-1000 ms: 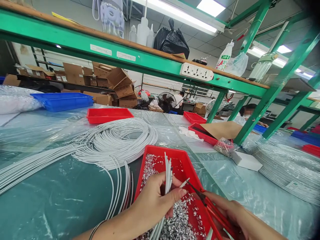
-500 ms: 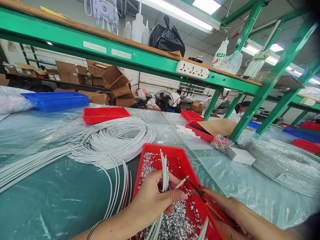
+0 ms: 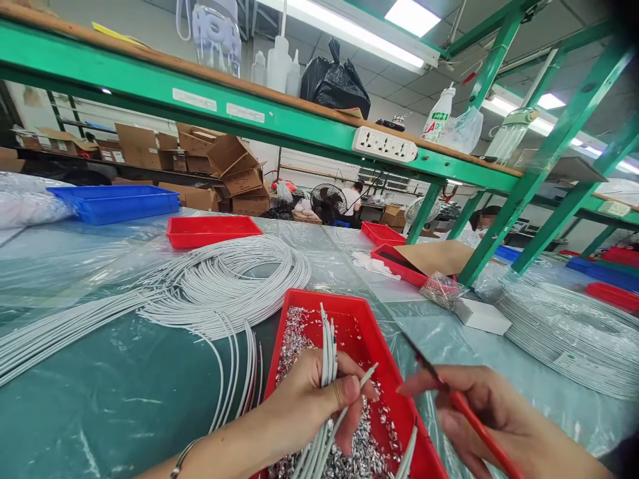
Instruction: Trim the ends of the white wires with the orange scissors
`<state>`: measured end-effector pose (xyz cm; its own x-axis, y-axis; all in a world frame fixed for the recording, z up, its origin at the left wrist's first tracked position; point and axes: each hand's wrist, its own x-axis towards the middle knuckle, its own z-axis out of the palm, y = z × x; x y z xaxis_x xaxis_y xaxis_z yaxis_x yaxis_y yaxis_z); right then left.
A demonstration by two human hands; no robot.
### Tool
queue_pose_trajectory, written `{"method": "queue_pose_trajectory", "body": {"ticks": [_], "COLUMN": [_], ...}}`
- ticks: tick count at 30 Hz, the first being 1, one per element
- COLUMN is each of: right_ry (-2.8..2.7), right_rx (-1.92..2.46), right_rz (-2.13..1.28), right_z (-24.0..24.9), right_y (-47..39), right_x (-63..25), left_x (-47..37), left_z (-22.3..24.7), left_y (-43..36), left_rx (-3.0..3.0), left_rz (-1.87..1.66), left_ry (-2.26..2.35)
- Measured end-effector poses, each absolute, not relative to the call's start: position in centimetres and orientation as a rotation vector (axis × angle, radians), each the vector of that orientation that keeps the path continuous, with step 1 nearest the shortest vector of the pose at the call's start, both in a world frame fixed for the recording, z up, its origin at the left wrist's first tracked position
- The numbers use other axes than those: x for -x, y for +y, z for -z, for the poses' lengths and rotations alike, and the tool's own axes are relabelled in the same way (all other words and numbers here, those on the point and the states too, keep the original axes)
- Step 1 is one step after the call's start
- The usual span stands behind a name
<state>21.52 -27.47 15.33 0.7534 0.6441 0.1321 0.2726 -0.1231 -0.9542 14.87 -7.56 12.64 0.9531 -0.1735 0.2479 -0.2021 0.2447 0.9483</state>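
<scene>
A bundle of pale grey cables (image 3: pixel 327 349) stands upright in my left hand (image 3: pixel 312 399), which is closed around it. One cable (image 3: pixel 368 374) is pinched apart from the others, its end pointing up and right. My right hand (image 3: pixel 484 412) grips red-handled scissors (image 3: pixel 462 402) with dark pointed blades, right of the tray and apart from the cables. Beneath my left hand lies a red tray (image 3: pixel 382 332) with many shiny silver scraps (image 3: pixel 294 332) in it. More cable ends (image 3: pixel 408 452) rest at the tray's near right side.
A large coil of pale cable (image 3: pixel 239 279) lies left of the tray, another coil (image 3: pixel 589 332) far right. Beyond are a red tray (image 3: pixel 214 231), a blue tray (image 3: pixel 117 203) and a white box (image 3: pixel 482 315). A green shelf frame (image 3: pixel 299 126) with a power strip (image 3: pixel 384 144) crosses above.
The scissors have moved right, away from the single cable's end, which they were touching or close to. That end now shows a pale tip, and my left thumb has shifted slightly.
</scene>
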Motion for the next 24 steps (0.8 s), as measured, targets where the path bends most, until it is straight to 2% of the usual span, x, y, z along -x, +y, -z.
{"method": "queue_pose_trajectory", "body": {"ticks": [5,11,13,17,22,24], "right_ry": [-0.839,-0.582,-0.589,-0.632,-0.647,-0.673], "right_rx": [1.393,0.749,0.827,1.172,0.882,0.92], "right_rz": [-0.612,-1.062,-0.992,-0.645,-0.892,-0.863], "right_z": [-15.6,-14.0,-13.9,-13.8,-13.1,-13.0], "right_y": [-23.6,-22.2,-22.1,-22.0,-21.7,-21.5], "right_x": [-21.4,-21.2,-21.3,-21.8,-22.3,-22.4], "left_x": [-14.5,-14.3,-14.6,-14.9,-15.1,-15.2], "left_z": [-12.4,-12.9,-12.9,-12.7,-12.4,-12.2], "left_y": [-8.2,-8.2,-8.1,-8.0,-7.9,-7.8], "left_rx": [-1.47,-1.564,-1.615,-1.706,-1.58,-1.515], "left_rz": [-0.102,-0.188,-0.262,-0.33,-0.26,-0.247], "left_ry": [-0.247,-0.263,-0.242,-0.187,-0.231,-0.267]}}
